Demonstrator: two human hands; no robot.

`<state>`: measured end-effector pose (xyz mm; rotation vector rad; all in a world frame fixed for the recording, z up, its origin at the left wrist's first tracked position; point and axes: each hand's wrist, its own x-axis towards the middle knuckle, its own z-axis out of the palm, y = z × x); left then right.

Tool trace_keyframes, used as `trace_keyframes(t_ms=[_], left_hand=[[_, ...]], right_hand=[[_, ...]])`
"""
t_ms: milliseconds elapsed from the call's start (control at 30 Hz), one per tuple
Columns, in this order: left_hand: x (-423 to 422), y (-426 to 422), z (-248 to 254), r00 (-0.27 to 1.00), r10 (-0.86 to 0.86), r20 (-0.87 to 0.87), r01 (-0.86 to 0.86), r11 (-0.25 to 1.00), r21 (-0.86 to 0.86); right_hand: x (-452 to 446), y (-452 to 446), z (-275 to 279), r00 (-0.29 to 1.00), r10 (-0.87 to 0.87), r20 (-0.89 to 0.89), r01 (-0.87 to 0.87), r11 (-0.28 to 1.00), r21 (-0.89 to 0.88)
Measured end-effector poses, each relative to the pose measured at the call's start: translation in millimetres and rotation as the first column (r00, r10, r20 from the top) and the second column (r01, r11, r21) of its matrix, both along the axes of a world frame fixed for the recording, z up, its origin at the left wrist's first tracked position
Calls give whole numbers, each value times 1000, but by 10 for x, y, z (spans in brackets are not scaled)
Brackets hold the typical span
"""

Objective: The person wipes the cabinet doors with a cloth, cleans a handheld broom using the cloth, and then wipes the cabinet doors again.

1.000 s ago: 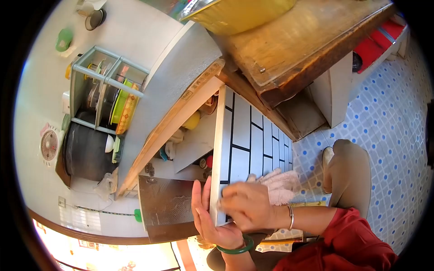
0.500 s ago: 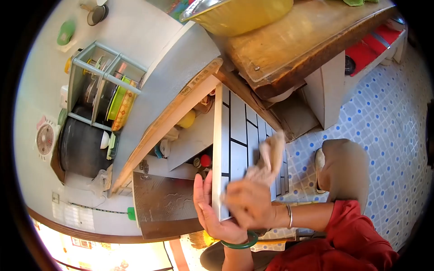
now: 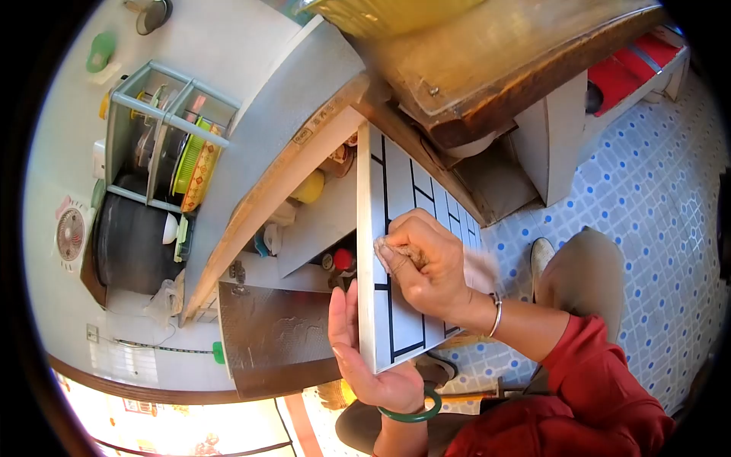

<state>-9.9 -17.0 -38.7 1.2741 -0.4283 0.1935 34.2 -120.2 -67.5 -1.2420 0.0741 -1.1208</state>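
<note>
My right hand [image 3: 428,263], with a silver bracelet at the wrist, is closed around a bunched pinkish-beige cloth [image 3: 400,254]. It presses the cloth to the white cabinet door [image 3: 403,327] with black brick lines, near its pale edge. Part of the cloth hangs blurred behind the hand. My left hand [image 3: 373,365], with a green bangle, cups the door's lower corner, palm up. Its fingers are extended and apart along the inner side of the door.
The cabinet stands open under a grey counter [image 3: 304,91], with a brown panel [image 3: 282,327] hanging below. A wooden table [image 3: 487,76] bears a yellow basin [image 3: 396,11]. A dish rack [image 3: 164,137] and a dark pot [image 3: 137,244] stand left. My knee [image 3: 586,274] is over the tiled floor.
My right hand has moved up the door with the cloth, which is now more bunched in the fingers. My left hand stays at the lower corner. The view has shifted slightly.
</note>
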Motion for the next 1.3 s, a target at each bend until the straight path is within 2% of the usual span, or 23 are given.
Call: trace_keyframes(t_ms=[33, 67, 133, 167, 233, 333, 367, 467, 533, 567, 633, 667, 733, 833, 967, 1033, 1133, 1167, 1233, 1300], left_hand=[[-12, 8, -13, 1000, -23, 8, 23, 1000, 14], [-31, 10, -14, 1000, -19, -1, 19, 1000, 16], [-11, -5, 3, 998, 60, -14, -60, 998, -3], [-1, -1, 25, 998, 59, -14, -59, 998, -1], [-4, 14, 70, 994, 43, -101, -49, 997, -60], [-9, -6, 36, 996, 65, -64, -67, 998, -21], [-7, -5, 19, 997, 68, -22, -68, 998, 8], [22, 24, 57, 989, 132, -74, -133, 991, -7], [25, 21, 39, 991, 110, -71, -113, 993, -36], [29, 14, 22, 995, 79, -67, -84, 994, -64], [35, 17, -5, 996, 84, -36, -86, 995, -49], [38, 23, -6, 994, 101, -32, -102, 994, -35], [58, 43, 0, 993, 117, -23, -117, 993, -20], [59, 69, -16, 993, 43, 112, -46, 999, 22], [34, -6, -16, 984, 168, 52, -170, 984, 47], [34, -2, -33, 974, 225, 20, -226, 973, 44], [53, 50, -63, 985, 161, 68, -163, 986, 30], [59, 44, -46, 985, 165, 43, -166, 986, 27], [72, 41, 5, 985, 174, -5, -174, 984, 24], [82, 57, 54, 980, 193, -50, -192, 981, 20]], right_hand=[[-24, 24, 18, 998, -67, 13, 67, 998, -17], [-101, 77, 3, 998, -62, 4, 62, 998, -16], [-334, 276, -58, 981, -70, 181, 107, 973, -206], [-489, 381, -86, 981, -47, 188, 97, 959, -266], [-633, 463, -45, 986, 4, 166, 38, 968, -247], [-644, 390, -96, 980, 72, 185, -7, 944, -331], [-605, 372, -99, 981, 72, 180, -8, 943, -332], [-376, 237, -55, 981, 68, 179, -4, 943, -334], [-158, 98, -19, 995, 74, 62, -66, 990, -122], [-192, 29, 16, 975, 208, -76, -209, 978, -3], [-178, 83, 5, 998, 67, -4, -67, 994, -86], [-204, 124, -15, 998, 65, -2, -65, 994, -84], [-301, 273, -47, 985, 3, 171, 29, 982, -185], [-606, 446, 74, 987, -8, 161, 47, 969, -244], [-615, 435, 14, 971, 50, 234, 15, 963, -270], [-654, 449, 15, 984, -26, 174, 88, 930, -357], [-605, 492, -16, 964, 60, 259, 15, 961, -277], [-601, 473, -14, 965, 60, 256, 13, 961, -275], [-590, 418, -5, 966, 174, 192, -105, 940, -324], [-537, 447, -78, 960, 179, 215, -101, 938, -331]])
